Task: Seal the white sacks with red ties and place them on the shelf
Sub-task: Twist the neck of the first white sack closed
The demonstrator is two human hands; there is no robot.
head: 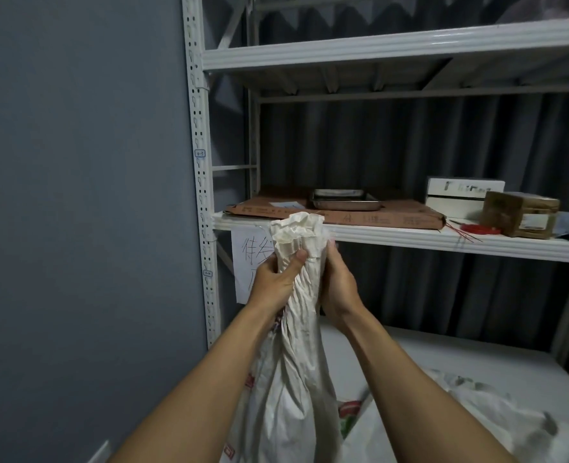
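A person stands in front of a white metal shelf (410, 240) and holds up a white sack (296, 379) with both hands. The top of the sack is bunched and twisted into a long neck, and the crumpled mouth sticks up above the hands, right in front of the edge of the shelf. The left hand (274, 279) is wrapped round the neck, with the thumb pressed across the front. The right hand (338, 284) grips the other side of the neck, its fingers curled round behind where I cannot see them. The two hands sit side by side, nearly touching. I see no tie round the neck. The red ties (478, 229) lie on the shelf, well off to the right, just beside a brown box (520, 213). A white box (456, 195) stands behind that. Nearer the sack, a flat sheet of cardboard (393, 217) lies on the shelf with a shiny metal tray (343, 200) on top. A paper sign (246, 262) with handwriting hangs under the shelf, partly hidden by the left hand. Another white sack (496, 412) lies slumped low down on the right. A grey wall (76, 195) is on the left.
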